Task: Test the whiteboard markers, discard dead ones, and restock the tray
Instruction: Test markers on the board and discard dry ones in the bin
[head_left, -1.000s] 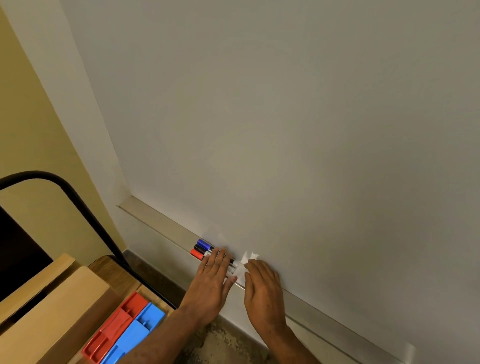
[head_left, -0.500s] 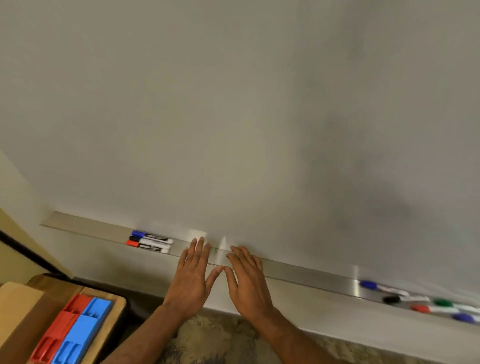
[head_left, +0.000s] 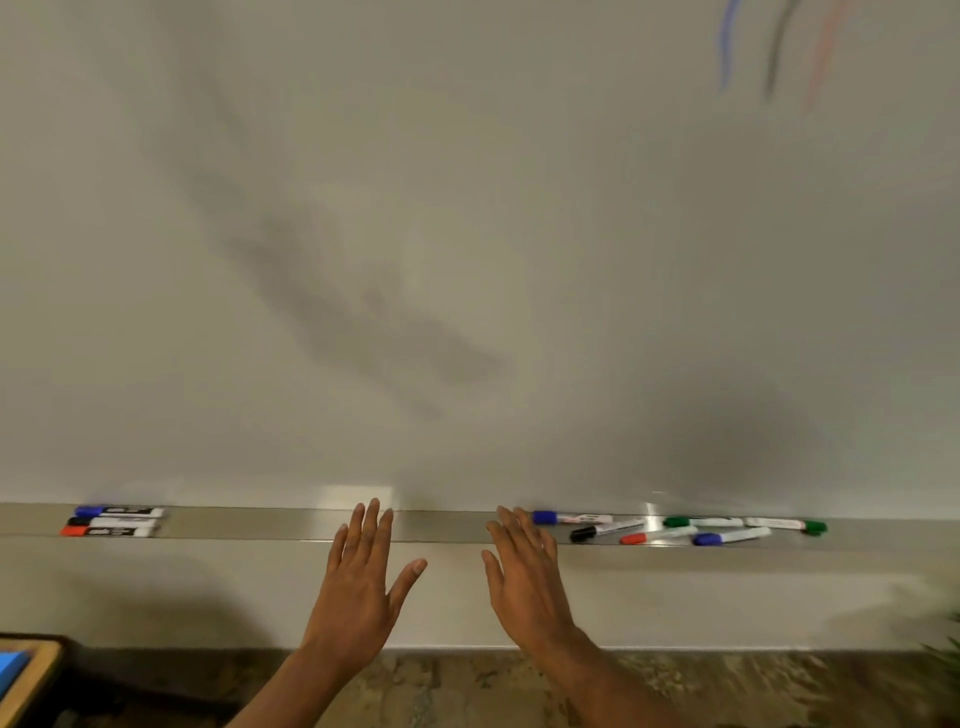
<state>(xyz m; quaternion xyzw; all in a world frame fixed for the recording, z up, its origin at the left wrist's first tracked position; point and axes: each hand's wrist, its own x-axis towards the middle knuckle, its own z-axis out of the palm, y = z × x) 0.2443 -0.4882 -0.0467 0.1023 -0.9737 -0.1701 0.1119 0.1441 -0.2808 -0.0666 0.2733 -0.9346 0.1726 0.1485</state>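
Observation:
A long metal tray (head_left: 447, 526) runs under the whiteboard (head_left: 467, 234). At its left end lie three markers side by side: blue (head_left: 118, 512), black (head_left: 111, 521) and red (head_left: 108, 531). Right of centre several loose markers are scattered: a blue one (head_left: 570, 517), a black one (head_left: 605, 530), a red one (head_left: 657, 535), another blue one (head_left: 730, 536) and two green ones (head_left: 704, 521) (head_left: 787, 525). My left hand (head_left: 358, 582) and right hand (head_left: 524, 577) are both open with fingers spread, held in front of the tray's middle, holding nothing.
Blue, dark and red test strokes (head_left: 769, 47) mark the board's upper right. A wooden box edge with a blue item (head_left: 21, 670) shows at the bottom left. Patterned carpet (head_left: 467, 686) lies below the wall. A plant leaf (head_left: 948, 644) pokes in at the right.
The view has swung right; the left group of markers now lies far left and the scattered markers have come into fuller view. Both hands left the left markers and moved right, spreading apart.

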